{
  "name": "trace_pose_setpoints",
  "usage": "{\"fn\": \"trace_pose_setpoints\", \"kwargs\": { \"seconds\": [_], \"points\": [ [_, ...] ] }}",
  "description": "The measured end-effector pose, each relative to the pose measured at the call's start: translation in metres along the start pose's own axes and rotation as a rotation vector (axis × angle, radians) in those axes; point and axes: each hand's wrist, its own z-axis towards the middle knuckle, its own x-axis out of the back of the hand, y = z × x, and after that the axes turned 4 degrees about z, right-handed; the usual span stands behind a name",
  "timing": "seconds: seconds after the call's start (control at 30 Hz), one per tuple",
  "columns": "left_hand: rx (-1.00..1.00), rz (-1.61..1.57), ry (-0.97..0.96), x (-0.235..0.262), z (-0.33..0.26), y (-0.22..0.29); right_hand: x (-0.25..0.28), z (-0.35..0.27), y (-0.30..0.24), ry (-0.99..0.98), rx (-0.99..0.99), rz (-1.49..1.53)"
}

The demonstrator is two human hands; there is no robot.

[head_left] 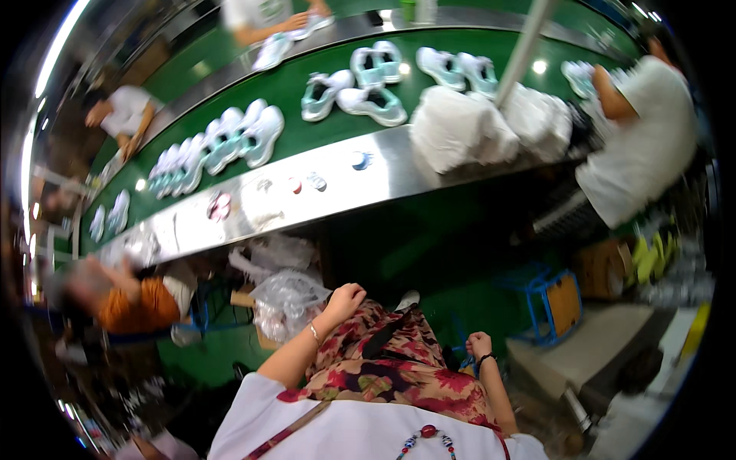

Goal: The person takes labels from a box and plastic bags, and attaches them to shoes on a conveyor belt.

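Note:
My left hand (346, 301) hangs low beside my flowered clothing (376, 377), its fingers curled in with nothing visible in them. Nearest to it is a clear plastic bag (285, 297) of pale material, just to its left. On the other side of my body, my right hand (479, 346) is also curled closed, apart from everything around it, and no held thing shows. A blue-framed stool (563, 305) with a wooden seat stands to its right. Both hands are well away from the white and mint sneakers (372, 105) on the green conveyor belt (303, 142).
A metal ledge (337, 186) runs along the belt, carrying small round items (362, 159) and white wrapped bundles (460, 130). People sit or stand at left, right and the far side. A cardboard box (603, 270) and a grey slab (590, 345) lie at right.

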Motion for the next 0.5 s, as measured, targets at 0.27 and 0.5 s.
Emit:
{"fn": "trace_pose_setpoints", "kwargs": {
  "seconds": [0.27,0.5],
  "points": [
    [0.281,-0.090,0.308,0.059,-0.006,-0.019,-0.059,0.013,-0.197,-0.127,0.677,-0.315],
    [0.277,-0.040,0.652,0.172,0.027,-0.078,-0.172,-0.028,-0.322,-0.362,0.905,-0.500]
  ]
}}
